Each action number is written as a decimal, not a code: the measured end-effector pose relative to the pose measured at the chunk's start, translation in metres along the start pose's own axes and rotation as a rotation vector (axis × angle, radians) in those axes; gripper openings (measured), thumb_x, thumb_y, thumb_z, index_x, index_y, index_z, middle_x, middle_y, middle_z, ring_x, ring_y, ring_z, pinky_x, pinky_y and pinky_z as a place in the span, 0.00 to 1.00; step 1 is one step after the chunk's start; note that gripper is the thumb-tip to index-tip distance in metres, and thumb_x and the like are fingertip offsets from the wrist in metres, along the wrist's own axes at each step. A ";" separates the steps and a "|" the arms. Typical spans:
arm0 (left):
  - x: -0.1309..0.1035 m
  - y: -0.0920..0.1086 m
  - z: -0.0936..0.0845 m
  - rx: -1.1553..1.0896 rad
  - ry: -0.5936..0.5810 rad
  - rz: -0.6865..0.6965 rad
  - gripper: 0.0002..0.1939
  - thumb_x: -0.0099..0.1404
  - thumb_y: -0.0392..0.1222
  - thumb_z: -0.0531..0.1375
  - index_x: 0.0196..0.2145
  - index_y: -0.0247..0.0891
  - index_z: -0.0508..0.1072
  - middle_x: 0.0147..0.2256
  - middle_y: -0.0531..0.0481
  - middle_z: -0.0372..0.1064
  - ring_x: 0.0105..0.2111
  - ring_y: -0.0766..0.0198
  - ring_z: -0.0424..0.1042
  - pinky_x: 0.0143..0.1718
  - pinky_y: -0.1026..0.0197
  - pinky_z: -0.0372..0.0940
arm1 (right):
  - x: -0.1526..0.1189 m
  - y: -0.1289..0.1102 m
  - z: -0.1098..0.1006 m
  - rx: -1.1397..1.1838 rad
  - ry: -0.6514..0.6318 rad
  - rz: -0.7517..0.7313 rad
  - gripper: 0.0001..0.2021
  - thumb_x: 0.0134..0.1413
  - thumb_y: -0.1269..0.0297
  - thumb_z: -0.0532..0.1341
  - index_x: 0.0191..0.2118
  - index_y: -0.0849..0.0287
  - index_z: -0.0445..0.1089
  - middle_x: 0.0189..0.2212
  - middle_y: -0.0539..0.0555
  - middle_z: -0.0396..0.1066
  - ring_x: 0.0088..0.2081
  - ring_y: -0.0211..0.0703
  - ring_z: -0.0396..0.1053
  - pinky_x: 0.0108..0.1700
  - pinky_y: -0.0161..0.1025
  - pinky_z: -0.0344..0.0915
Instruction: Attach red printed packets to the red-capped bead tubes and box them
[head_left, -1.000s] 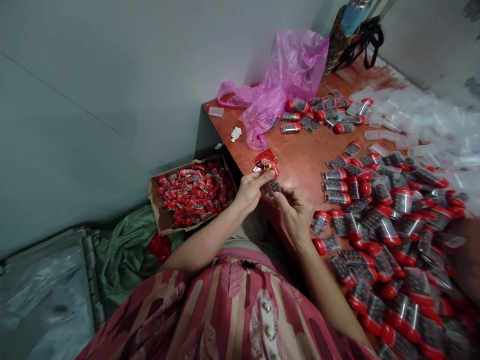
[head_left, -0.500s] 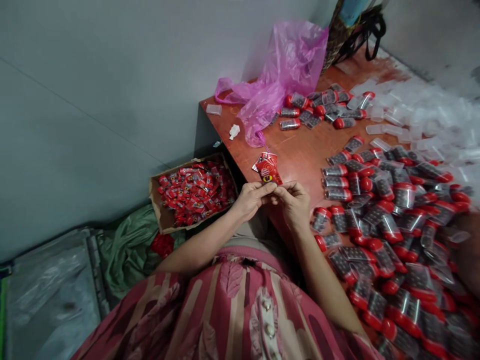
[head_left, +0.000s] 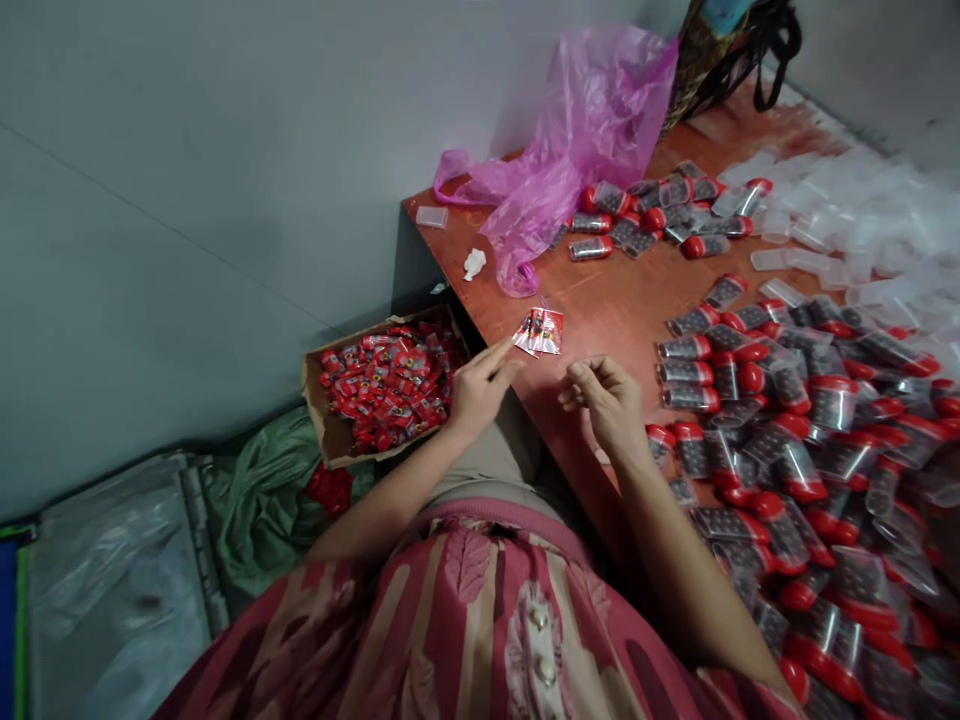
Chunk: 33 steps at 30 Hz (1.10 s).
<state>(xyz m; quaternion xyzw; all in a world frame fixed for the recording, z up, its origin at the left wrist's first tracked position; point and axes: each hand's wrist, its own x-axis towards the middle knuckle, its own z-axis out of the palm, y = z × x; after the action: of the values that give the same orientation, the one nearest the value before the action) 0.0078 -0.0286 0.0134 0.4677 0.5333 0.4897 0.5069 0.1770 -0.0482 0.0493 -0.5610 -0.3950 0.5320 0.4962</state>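
Observation:
My left hand [head_left: 481, 388] stretches its fingers toward a few small red-and-silver packets [head_left: 541, 330] lying by the near edge of the orange-red table. The fingertips are close to the packets; I cannot tell if they touch. Over the table to the right, my right hand [head_left: 609, 400] has its fingers loosely bent and slightly apart, with nothing visible in them. To the left below the table, a cardboard box [head_left: 321, 425] holds a heap of small red packets [head_left: 397, 385].
Many clear tubes with red ends and dark contents [head_left: 776, 440] cover the table's right side. Behind them lies a pile of translucent plastic pieces [head_left: 862, 215]. A pink plastic bag [head_left: 600, 110] and a crumpled white scrap [head_left: 474, 264] lie farther back. Green cloth [head_left: 259, 500] lies beside the box.
My hands have moved apart, and the red packet they held together is no longer between them. The left hand now reaches toward the packets on the table; the right has shifted right.

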 end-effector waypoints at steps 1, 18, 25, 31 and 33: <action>0.012 0.000 0.008 0.160 -0.039 0.160 0.20 0.56 0.49 0.64 0.45 0.39 0.75 0.54 0.42 0.66 0.56 0.53 0.64 0.60 0.52 0.55 | 0.002 0.000 -0.002 -0.023 -0.002 0.004 0.15 0.46 0.52 0.66 0.28 0.58 0.67 0.20 0.47 0.69 0.19 0.34 0.67 0.21 0.32 0.65; 0.071 -0.032 0.047 0.778 -0.099 0.570 0.11 0.65 0.35 0.53 0.37 0.38 0.76 0.54 0.45 0.67 0.62 0.53 0.54 0.64 0.42 0.43 | 0.041 0.006 -0.011 -0.422 0.086 -0.162 0.16 0.47 0.50 0.64 0.30 0.60 0.69 0.23 0.49 0.69 0.24 0.36 0.65 0.29 0.35 0.62; 0.066 -0.025 0.043 0.716 -0.105 0.529 0.10 0.65 0.40 0.55 0.37 0.36 0.76 0.54 0.41 0.67 0.60 0.50 0.57 0.62 0.44 0.46 | 0.055 0.014 -0.011 -0.440 0.170 -0.200 0.20 0.48 0.47 0.61 0.37 0.61 0.70 0.32 0.53 0.72 0.33 0.42 0.68 0.39 0.41 0.64; 0.067 -0.028 0.042 0.638 -0.093 0.459 0.08 0.63 0.37 0.58 0.37 0.39 0.77 0.51 0.43 0.70 0.60 0.52 0.58 0.62 0.41 0.45 | 0.050 0.019 -0.021 -0.416 0.164 -0.184 0.19 0.45 0.50 0.64 0.38 0.61 0.71 0.32 0.53 0.73 0.33 0.41 0.69 0.38 0.41 0.65; 0.068 -0.030 0.042 0.584 -0.084 0.456 0.09 0.63 0.37 0.56 0.36 0.38 0.77 0.50 0.43 0.70 0.60 0.53 0.58 0.62 0.42 0.44 | 0.051 0.020 -0.018 -0.434 0.172 -0.171 0.19 0.46 0.50 0.63 0.38 0.61 0.71 0.32 0.53 0.73 0.33 0.41 0.69 0.39 0.41 0.65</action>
<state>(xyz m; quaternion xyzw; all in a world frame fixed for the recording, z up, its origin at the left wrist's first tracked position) 0.0466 0.0389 -0.0225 0.7190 0.5115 0.3976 0.2516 0.1997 -0.0053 0.0179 -0.6622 -0.5024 0.3408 0.4392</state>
